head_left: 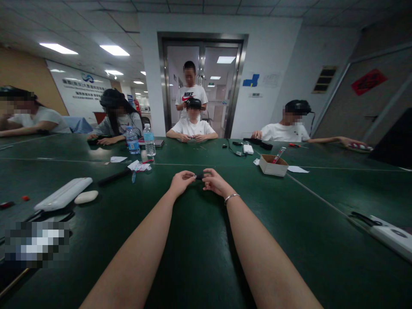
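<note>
In the head view, the left hand [180,181] and the right hand [215,181] met over the green table [206,257], both arms stretched far forward. Their fingertips were closed together on a small dark object [199,176], pinched between the two hands just above the tabletop. Most of it was hidden by the fingers, and it was too small to tell what it was. A bracelet [232,197] circled the right wrist.

To the right stood a cardboard box [273,165], well apart from the hands; its contents were hard to make out. To the left lay a white case [63,194]. Two water bottles [140,140] stood farther back. A white device [391,235] was cut off at the right edge.
</note>
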A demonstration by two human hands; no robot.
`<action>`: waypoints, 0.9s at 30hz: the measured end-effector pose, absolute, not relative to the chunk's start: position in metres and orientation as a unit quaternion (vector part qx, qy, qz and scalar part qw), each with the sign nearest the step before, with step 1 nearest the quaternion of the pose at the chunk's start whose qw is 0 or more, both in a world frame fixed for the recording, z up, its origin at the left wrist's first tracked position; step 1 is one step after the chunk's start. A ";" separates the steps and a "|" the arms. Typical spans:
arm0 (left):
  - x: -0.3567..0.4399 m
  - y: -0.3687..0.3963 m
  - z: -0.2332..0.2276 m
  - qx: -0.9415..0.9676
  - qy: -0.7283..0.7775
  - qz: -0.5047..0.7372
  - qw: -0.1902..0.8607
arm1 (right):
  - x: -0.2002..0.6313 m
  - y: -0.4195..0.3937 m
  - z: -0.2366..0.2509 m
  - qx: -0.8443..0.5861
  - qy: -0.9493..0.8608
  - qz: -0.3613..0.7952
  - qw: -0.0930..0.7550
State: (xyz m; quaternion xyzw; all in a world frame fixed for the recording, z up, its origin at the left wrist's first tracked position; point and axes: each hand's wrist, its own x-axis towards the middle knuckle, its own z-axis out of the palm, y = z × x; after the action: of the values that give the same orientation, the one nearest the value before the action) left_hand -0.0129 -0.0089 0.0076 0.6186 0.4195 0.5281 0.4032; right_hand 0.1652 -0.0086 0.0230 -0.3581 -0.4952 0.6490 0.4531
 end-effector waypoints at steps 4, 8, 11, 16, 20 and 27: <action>-0.013 -0.009 0.008 0.623 0.417 0.526 0.400 | 0.165 -0.010 0.023 -0.344 -0.479 0.664 0.458; -0.013 -0.010 0.008 0.631 0.416 0.524 0.394 | 0.164 -0.009 0.023 -0.377 -0.492 0.646 0.445; -0.013 -0.011 0.010 0.624 0.422 0.524 0.396 | 0.165 -0.009 0.023 -0.352 -0.490 0.653 0.458; -0.012 -0.012 0.011 0.621 0.421 0.524 0.403 | 0.164 -0.007 0.021 -0.368 -0.494 0.655 0.438; -0.012 -0.011 0.010 0.620 0.422 0.523 0.405 | 0.164 -0.006 0.021 -0.373 -0.491 0.654 0.439; -0.010 -0.010 0.008 0.632 0.430 0.496 0.412 | 0.164 -0.008 0.022 -0.369 -0.479 0.659 0.448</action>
State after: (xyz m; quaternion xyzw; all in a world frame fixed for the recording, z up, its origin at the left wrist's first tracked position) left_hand -0.0104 -0.0096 0.0079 0.6320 0.4296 0.4962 0.4122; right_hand 0.1637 -0.0078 0.0216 -0.3685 -0.4787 0.6591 0.4479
